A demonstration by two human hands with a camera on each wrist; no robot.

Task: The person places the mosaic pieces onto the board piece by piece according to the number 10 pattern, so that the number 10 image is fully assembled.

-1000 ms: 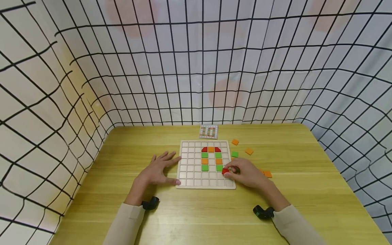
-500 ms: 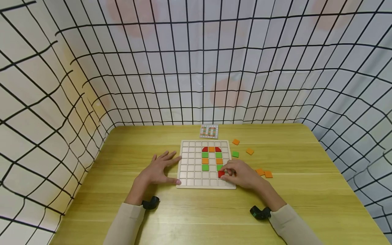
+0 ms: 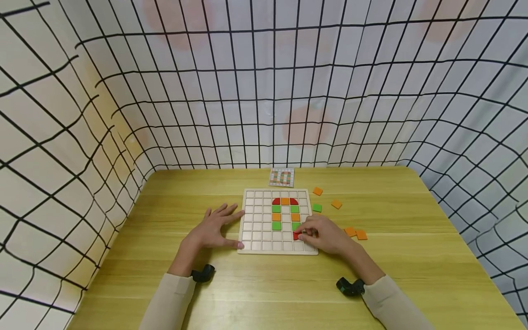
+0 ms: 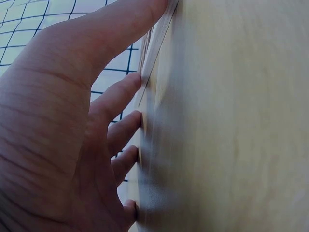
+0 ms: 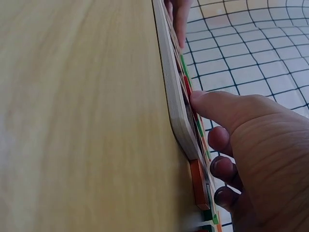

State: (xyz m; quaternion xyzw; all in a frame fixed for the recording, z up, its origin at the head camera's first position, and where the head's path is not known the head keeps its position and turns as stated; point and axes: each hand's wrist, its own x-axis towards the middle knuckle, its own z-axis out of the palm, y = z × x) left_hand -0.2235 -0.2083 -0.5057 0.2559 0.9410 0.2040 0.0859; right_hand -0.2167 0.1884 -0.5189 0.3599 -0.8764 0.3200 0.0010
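A pale gridded board [image 3: 260, 245] lies on the table with red, orange and green tiles set in an arch in its cells. My right hand [image 3: 323, 234] is over its lower right part. Thumb and fingertips pinch a red tile [image 3: 295, 236] in the cell just below the right column's lowest green tile [image 3: 295, 226]; the fingers hide part of it. In the right wrist view the thumb touches the red tile [image 5: 188, 87] at the board's surface. My left hand [image 3: 210, 231] rests with spread fingers at the board's left edge, thumb [image 3: 237, 244] on its lower left corner.
A small pattern card [image 3: 282, 177] lies behind the board. Loose tiles lie to the right: a green tile [image 3: 317, 207], orange tiles [image 3: 336, 204] farther back and more orange tiles [image 3: 361, 235] beside my right wrist. A white cloth with black grid lines [image 3: 264, 91] surrounds the table.
My right hand has moved slightly left and down with the red tile, from beside the lowest green tile into the cell below it. The left hand has stayed in place.
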